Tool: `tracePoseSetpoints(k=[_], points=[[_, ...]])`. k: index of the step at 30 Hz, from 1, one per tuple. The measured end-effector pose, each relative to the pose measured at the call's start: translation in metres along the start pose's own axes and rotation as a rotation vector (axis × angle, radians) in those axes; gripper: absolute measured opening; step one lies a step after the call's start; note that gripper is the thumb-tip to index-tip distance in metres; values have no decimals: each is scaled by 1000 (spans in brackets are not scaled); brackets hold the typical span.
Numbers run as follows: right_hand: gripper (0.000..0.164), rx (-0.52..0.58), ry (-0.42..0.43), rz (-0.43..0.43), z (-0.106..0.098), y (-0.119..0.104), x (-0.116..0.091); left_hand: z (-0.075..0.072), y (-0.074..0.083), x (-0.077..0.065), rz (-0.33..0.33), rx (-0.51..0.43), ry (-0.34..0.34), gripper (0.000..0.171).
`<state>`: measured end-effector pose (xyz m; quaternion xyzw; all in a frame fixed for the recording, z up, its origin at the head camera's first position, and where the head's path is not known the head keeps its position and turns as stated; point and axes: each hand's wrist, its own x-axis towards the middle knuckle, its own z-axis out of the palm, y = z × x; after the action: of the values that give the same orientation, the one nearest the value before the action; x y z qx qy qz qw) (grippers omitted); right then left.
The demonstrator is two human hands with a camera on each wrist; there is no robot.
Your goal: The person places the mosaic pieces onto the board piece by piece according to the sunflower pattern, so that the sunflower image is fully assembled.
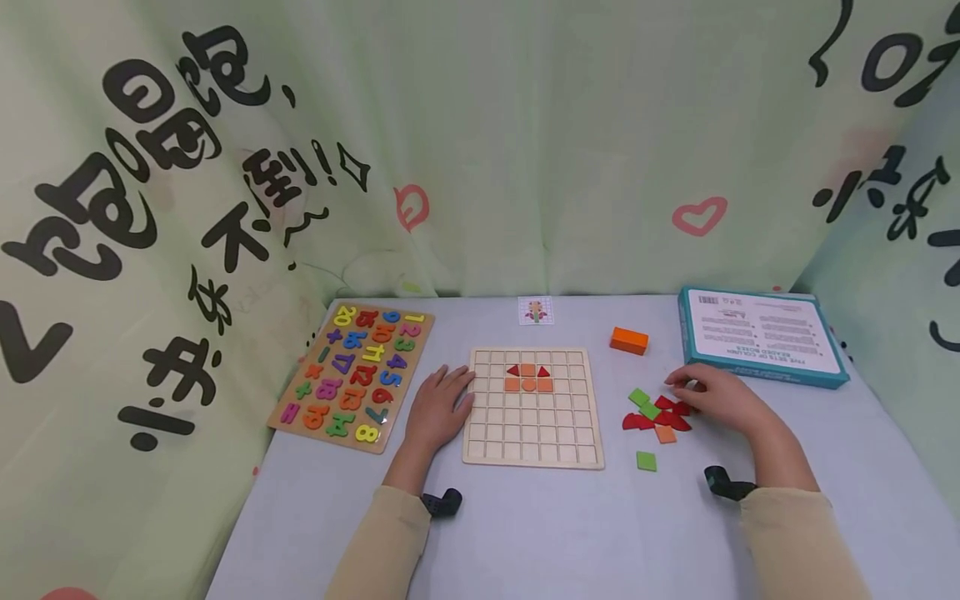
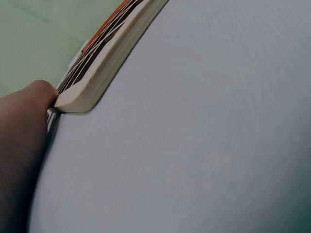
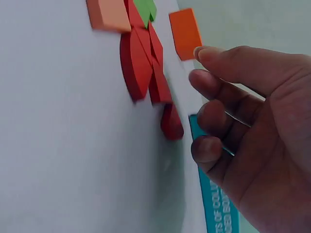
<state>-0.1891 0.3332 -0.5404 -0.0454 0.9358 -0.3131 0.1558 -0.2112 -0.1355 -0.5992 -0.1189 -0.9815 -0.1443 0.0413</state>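
Note:
A wooden grid board [image 1: 532, 433] lies mid-table, with orange square pieces [image 1: 545, 385] and two red pieces [image 1: 543, 372] in its upper cells. My left hand [image 1: 438, 407] rests along the board's left edge, its fingers fairly straight; the left wrist view catches part of that hand [image 2: 24, 136] against the board's corner. Over the right end of a loose pile of red pieces [image 3: 137, 63] hovers my right hand [image 1: 720, 396]. Its fingers are loosely bent, and nothing shows between thumb and index finger. Green squares [image 1: 639, 397] and an orange square [image 1: 665, 434] lie in the pile.
A number puzzle board [image 1: 300, 412] lies at the left. Behind the grid board is a small picture card [image 1: 536, 312]. An orange block [image 1: 629, 341] and a teal-edged box [image 1: 765, 333] sit at the back right. One green square [image 1: 646, 462] lies nearer the front.

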Motion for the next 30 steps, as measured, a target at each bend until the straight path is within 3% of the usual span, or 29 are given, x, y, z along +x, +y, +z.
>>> tracePoseSetpoints(k=[8, 18, 30], points=[[31, 46, -115, -12, 4, 13, -11, 0, -3, -1, -11, 2, -8, 49], [40, -30, -101, -10, 18, 12, -10, 0, -2, 0, -2, 8, -4, 49], [38, -66, -104, 9, 15, 5, -13, -2, 3, 0, -2, 7, -14, 50]])
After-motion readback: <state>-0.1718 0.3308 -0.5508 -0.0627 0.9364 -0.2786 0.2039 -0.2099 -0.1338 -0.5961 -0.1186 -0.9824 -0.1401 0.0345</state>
